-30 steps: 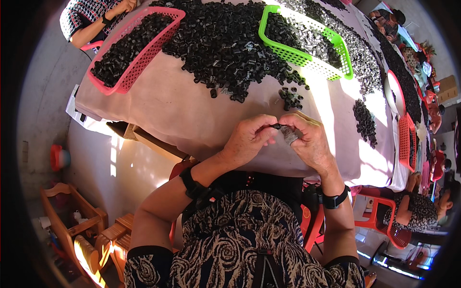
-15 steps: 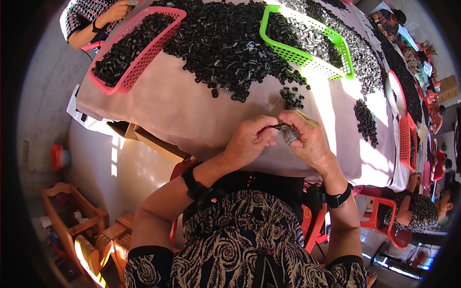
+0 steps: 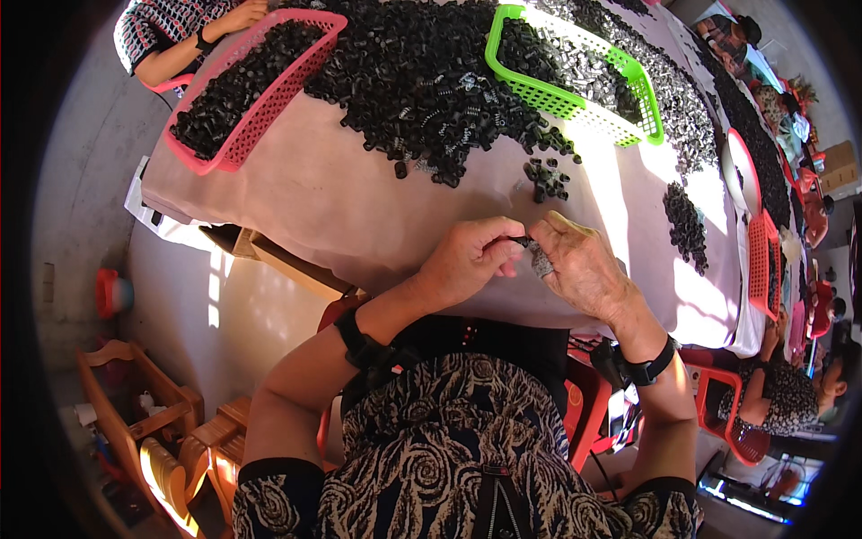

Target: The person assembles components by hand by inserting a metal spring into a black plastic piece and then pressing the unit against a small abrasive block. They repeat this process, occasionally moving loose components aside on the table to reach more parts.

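Observation:
My left hand (image 3: 465,260) pinches a small black cylindrical part (image 3: 518,240) between thumb and forefinger, its end poking out toward the right. Close beside it, my right hand (image 3: 584,274) has its fingers pressed together; whatever they hold is hidden. A grey speckled wrap (image 3: 541,261) covers one of its fingers. Just beyond my hands lies a small cluster of black parts (image 3: 546,180) on the pinkish tablecloth (image 3: 359,225). Farther off spreads a big pile of similar black pieces (image 3: 422,99), with metal coil springs (image 3: 467,83) among them.
A pink basket (image 3: 235,154) at the left and a green basket (image 3: 575,110) at the right hold more black pieces. Another heap (image 3: 685,229) lies at the right, near a red basket (image 3: 763,265). Co-workers sit at the far left and along the right. Wooden stools (image 3: 215,449) stand below left.
My right hand has shifted slightly right and down, opening a narrow gap from the left fingertips. My left hand stays nearly in place with its part. The far-left co-worker's hand has moved.

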`<state>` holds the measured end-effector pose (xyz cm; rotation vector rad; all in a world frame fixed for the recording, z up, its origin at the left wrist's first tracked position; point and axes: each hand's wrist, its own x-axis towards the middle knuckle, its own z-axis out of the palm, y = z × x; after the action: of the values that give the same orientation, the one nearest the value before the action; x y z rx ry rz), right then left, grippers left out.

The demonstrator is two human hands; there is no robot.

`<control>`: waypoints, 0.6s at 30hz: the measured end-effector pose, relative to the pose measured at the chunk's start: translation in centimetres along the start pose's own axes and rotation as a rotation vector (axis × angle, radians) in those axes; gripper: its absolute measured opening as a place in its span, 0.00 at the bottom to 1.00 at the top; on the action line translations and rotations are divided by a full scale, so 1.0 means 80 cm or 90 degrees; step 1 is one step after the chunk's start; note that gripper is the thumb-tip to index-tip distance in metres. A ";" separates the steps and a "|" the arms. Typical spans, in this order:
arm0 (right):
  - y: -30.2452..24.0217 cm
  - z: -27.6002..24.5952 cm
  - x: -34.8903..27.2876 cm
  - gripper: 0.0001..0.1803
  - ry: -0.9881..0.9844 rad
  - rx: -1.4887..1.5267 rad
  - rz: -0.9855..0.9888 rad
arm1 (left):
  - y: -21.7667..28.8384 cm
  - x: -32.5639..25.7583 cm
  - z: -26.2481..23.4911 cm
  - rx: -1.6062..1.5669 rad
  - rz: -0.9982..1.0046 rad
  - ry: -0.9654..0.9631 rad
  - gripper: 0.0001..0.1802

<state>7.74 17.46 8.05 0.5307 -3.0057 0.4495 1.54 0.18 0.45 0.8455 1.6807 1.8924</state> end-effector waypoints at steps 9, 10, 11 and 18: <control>0.005 0.005 0.002 0.14 -0.016 0.058 -0.013 | 0.002 -0.008 0.011 0.130 0.133 0.053 0.10; 0.005 0.007 0.001 0.14 -0.010 0.083 -0.007 | 0.002 -0.010 0.012 0.153 0.154 0.066 0.11; 0.006 0.009 0.001 0.14 -0.012 0.086 -0.005 | 0.000 -0.011 0.012 0.153 0.151 0.065 0.11; 0.014 0.014 0.000 0.13 -0.006 0.134 -0.017 | 0.004 -0.006 0.012 0.289 0.207 0.053 0.13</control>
<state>7.33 18.10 6.69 0.5865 -2.9734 0.7697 2.58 0.46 0.75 1.2983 2.1785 1.7844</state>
